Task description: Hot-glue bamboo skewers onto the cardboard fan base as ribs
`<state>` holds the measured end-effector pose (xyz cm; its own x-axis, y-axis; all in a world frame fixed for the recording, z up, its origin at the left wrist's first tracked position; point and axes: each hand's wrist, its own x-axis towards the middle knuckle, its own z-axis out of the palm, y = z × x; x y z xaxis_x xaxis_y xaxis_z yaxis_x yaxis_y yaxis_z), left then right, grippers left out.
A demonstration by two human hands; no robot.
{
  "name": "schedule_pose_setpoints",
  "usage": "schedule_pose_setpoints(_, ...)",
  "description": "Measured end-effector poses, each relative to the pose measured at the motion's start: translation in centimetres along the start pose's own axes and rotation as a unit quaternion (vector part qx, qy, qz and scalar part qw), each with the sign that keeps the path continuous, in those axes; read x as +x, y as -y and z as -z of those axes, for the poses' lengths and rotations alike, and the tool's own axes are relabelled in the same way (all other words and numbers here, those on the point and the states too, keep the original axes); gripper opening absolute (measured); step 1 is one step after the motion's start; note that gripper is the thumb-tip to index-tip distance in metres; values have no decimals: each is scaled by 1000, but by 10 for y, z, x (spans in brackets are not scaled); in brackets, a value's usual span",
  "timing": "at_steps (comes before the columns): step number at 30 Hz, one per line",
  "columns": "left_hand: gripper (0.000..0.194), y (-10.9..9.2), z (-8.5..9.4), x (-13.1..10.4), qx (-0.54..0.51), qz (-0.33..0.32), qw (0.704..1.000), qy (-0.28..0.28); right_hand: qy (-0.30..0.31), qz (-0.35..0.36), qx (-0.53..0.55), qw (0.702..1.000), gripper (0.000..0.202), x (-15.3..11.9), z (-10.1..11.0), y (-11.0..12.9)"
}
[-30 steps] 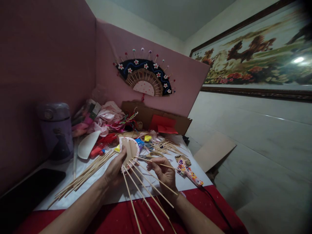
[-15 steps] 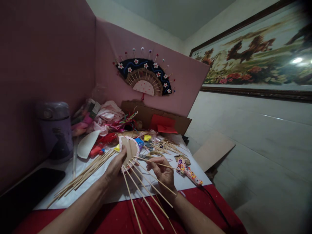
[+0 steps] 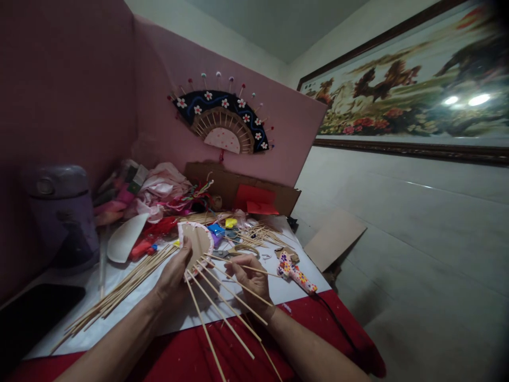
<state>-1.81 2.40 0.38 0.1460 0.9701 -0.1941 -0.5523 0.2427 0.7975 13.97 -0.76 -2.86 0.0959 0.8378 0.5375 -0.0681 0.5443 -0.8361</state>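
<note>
1. Here, the half-round cardboard piece (image 3: pixel 201 244) sits in the left hand (image 3: pixel 175 275), curved rim facing right, above the paper-covered table; fanned sticks (image 3: pixel 205 329) spread from it toward the person.
2. The thin wooden stick (image 3: pixel 218 258) in the right hand (image 3: pixel 251 277) runs left to right, dipping slightly rightward, its left end at the rim.
3. A mark on the horse painting (image 3: pixel 382 93) is too small to read.
4. Left thumb clamps the cardboard's face, other fingers hidden; right fingertips pinch the stick partway along.
</note>
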Motion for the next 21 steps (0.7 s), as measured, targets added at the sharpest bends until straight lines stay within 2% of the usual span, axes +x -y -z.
schedule_pose_setpoints(3, 28, 1, 1, 1, -3, -12, 1000, -19, 7, -5, -2, 1000, 10, 0, 0, -1)
schedule_pose_setpoints(6, 30, 1, 1, 0, 4, -8, 1000, -9, 19, -2, -15, 1000, 9, -1, 0, 0)
schedule_pose_setpoints(14, 29, 0, 0, 1, -5, -15, 1000, -23, 13, -10, -35, 999, 6, -3, -2, 4)
schedule_pose_setpoints(21, 29, 3, 6, 4, -2, -28, 999, -20, 4, -3, -14, 1000, 12, -1, -4, 8)
